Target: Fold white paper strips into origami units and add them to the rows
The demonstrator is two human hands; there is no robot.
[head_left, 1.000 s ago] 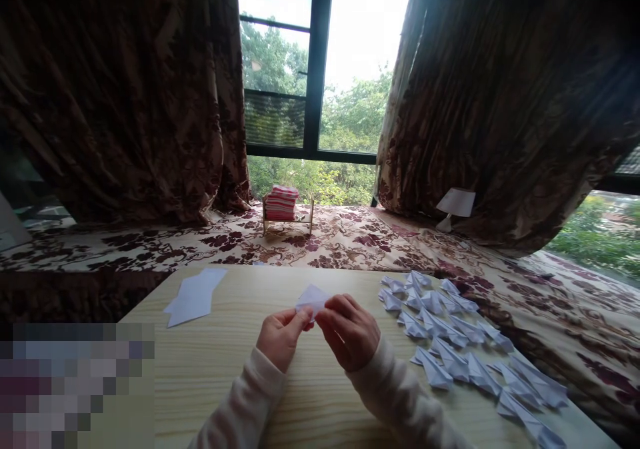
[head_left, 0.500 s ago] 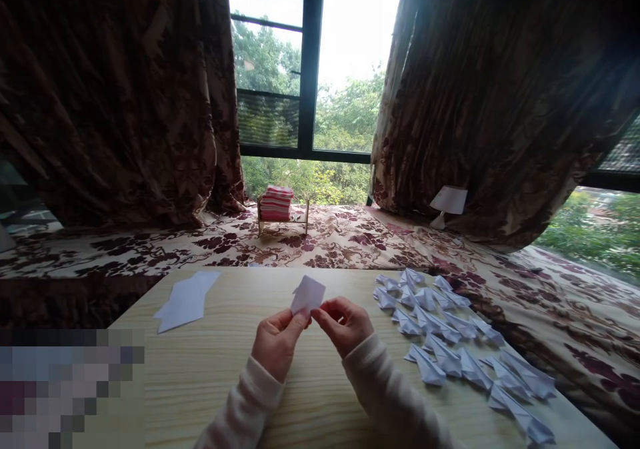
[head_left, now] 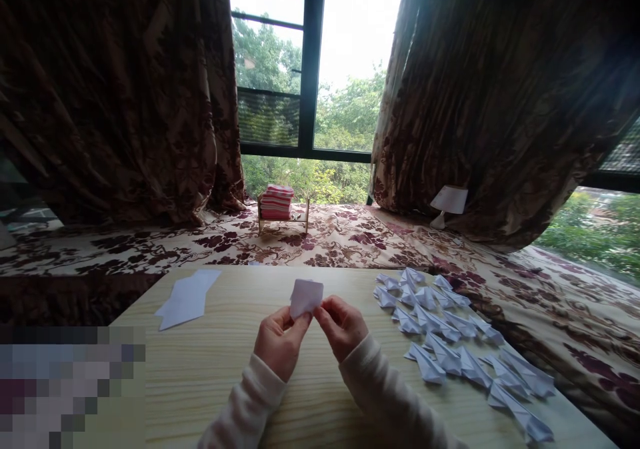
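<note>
My left hand point(head_left: 280, 344) pinches the lower edge of a small white paper point(head_left: 307, 296) between thumb and fingers point(head_left: 278, 320); my right hand point(head_left: 346, 326) pinches its lower right corner. It stands up above the desk point(head_left: 220, 376), between folded paper pieces point(head_left: 443, 356) on my right and flat white paper point(head_left: 186, 299) on my left. Beyond, striped cloths point(head_left: 277, 204) sit on a little rack point(head_left: 299, 220).

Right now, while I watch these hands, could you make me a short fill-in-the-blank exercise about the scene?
1. The left hand and right hand hold a small sheet made of ____.
2. Of the table's left and right sides, the folded white pieces lie on the ____.
3. The stack's stripes alternate pinkish red and ____.
4. The lamp stands before the right-hand floral window ____.

Missing words: paper; right; white; curtain.
</note>
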